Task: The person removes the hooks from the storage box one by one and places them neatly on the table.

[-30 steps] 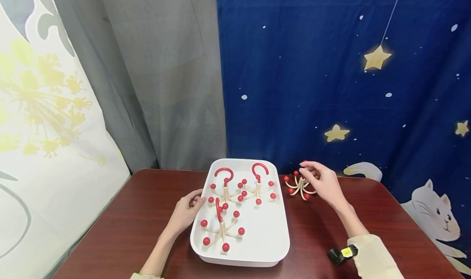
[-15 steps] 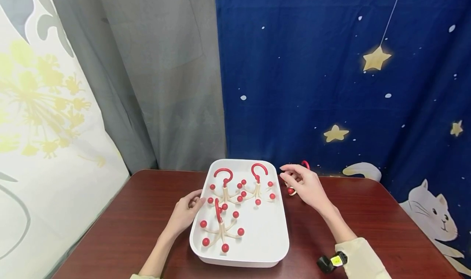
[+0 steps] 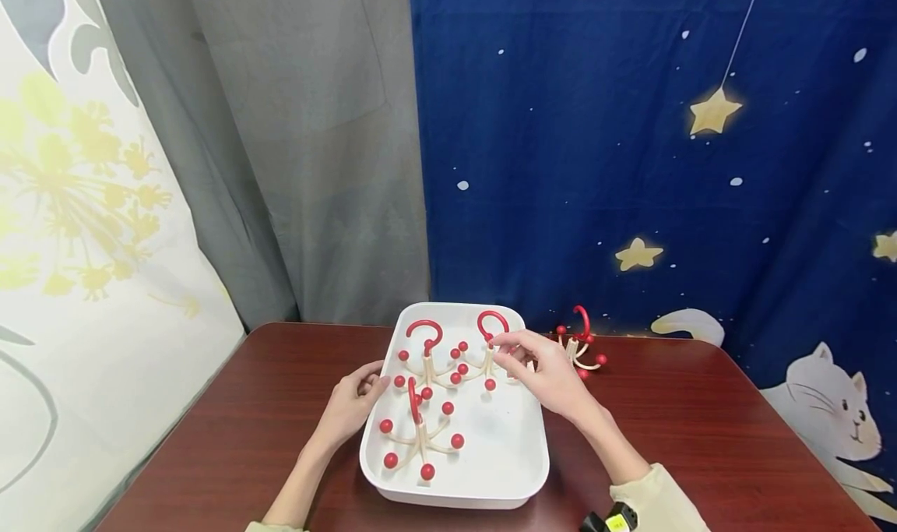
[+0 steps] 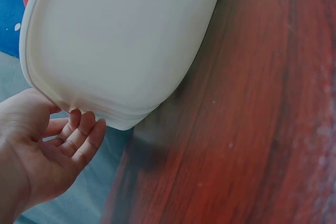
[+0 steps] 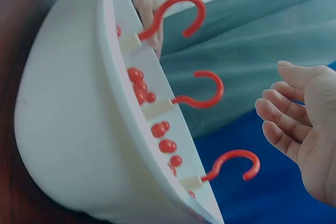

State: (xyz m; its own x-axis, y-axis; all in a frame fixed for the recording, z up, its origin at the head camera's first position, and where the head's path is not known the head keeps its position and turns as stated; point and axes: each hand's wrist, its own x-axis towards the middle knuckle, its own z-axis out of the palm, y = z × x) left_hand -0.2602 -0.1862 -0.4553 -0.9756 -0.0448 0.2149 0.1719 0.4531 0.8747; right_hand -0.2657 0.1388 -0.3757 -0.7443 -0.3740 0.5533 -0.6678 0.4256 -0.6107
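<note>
My left hand [image 3: 353, 401] grips the left wall of a white plastic tray [image 3: 490, 458], thumb at the rim and fingers outside, as the left wrist view also shows around the tray's wall [image 4: 121, 40]. Inside stand three hook hangers with cream arms tipped by red balls: one back left [image 3: 429, 367], one back right [image 3: 488, 358], one at the front [image 3: 422, 431]. My right hand [image 3: 550, 372] hovers over the tray's right side by the back right hanger, partly hiding it. In the right wrist view, this hand [image 5: 299, 114] is apart from the red hooks [image 5: 218, 90], holding nothing.
Another red-and-cream hanger [image 3: 573, 350] stands on the brown wooden table [image 3: 631, 407] right of the tray, partly behind my right hand. A blue starry curtain [image 3: 561, 166] and a grey one [image 3: 336, 166] hang behind the table.
My right hand has moved left, from beside the hanger on the table to above the tray's right side. My left hand and the tray stay put.
</note>
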